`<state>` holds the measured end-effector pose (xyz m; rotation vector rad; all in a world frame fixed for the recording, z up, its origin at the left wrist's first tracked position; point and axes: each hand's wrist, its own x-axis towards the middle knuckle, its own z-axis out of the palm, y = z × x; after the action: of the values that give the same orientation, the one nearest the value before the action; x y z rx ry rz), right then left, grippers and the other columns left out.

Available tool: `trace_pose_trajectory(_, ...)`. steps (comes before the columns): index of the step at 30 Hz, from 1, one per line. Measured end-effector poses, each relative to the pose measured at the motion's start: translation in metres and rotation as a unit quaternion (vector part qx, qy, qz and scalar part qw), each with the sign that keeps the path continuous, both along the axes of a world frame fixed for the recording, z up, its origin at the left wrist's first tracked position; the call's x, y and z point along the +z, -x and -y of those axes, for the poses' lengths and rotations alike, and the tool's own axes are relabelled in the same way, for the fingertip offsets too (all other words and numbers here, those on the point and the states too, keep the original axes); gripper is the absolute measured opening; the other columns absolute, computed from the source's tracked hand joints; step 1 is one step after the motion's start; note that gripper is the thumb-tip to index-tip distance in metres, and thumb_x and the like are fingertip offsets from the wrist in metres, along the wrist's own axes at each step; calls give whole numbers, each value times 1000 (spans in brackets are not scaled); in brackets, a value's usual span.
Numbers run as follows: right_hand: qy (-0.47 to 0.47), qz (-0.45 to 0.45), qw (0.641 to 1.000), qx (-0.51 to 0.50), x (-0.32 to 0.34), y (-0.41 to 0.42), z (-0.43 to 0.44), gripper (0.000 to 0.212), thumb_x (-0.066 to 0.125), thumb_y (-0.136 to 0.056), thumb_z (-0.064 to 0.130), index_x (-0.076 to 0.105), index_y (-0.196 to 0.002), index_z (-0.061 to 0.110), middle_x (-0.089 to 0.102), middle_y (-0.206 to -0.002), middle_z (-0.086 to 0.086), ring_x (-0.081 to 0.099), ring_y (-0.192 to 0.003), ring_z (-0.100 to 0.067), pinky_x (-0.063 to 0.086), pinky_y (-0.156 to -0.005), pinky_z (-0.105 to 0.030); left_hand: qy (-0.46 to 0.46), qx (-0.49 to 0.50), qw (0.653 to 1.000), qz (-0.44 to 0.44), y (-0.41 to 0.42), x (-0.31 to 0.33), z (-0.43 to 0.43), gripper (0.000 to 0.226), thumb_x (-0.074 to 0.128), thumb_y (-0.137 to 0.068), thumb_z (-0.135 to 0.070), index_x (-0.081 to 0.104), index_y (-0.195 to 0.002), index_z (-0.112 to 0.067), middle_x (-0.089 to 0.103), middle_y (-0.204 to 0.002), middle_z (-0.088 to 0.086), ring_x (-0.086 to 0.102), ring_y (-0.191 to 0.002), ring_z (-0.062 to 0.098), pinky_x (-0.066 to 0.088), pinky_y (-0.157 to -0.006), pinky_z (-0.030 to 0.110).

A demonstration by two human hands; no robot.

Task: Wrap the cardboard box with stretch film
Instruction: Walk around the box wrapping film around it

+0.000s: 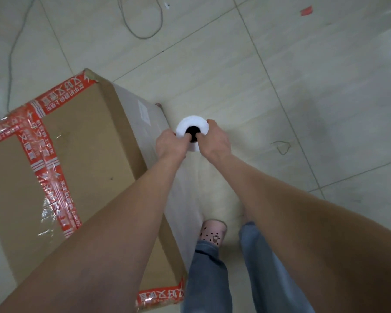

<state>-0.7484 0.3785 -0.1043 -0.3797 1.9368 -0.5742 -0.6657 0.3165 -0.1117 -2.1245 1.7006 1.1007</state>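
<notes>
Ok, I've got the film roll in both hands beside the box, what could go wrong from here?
1. The left hand and right hand grip the stretch film roll at its top end, fingers in the core; it could tilt and the film bunch up.
2. A loose cable lies on the floor beyond the cardboard box; circling it, your foot might catch.
</notes>
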Motion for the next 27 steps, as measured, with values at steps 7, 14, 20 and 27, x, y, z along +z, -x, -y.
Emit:
trace_pose_trajectory(7, -35, -17, 996, 84, 9, 11, 23, 42, 43, -94, 14, 36, -135, 9, 54, -126, -18, 52, -116, -35, 45, -94, -40, -11, -119, 991, 59, 15, 6, 12, 36, 61, -87, -30, 53, -111, -5, 63, -110, 16, 62, -100, 34, 48, -75, 32)
trace_pose_trajectory(14, -42, -8, 992, 117, 9, 15, 28, 46, 46, -94, 13, 33, -138, 7, 54, -125, -20, 52, -114, -36, 45, -89, -39, 26, -242, 966, 93, 19, 10, 20, 32, 57, -90, -21, 51, -117, -5, 59, -115, 16, 57, -106, 33, 38, -72, 33)
trace_pose_trajectory(20, -46, 12, 992, 115, 4, 18, 30, 41, 46, -93, 14, 39, -133, 6, 58, -120, -16, 56, -104, -32, 39, -74, -32, 64, -402, 909, 88, 35, 10, 35, 30, 51, -89, -11, 53, -119, -12, 54, -113, 9, 58, -101, 29, 42, -68, 35)
trace_pose_trajectory(27, -53, -48, 988, 137, 6, 23, 44, 31, 46, -89, 11, 48, -120, 9, 60, -111, -13, 57, -98, -32, 38, -68, -32, 51, -425, 899, 93, 43, 7, 54, 24, 50, -87, -12, 55, -110, -11, 56, -109, 8, 58, -97, 30, 41, -69, 33)
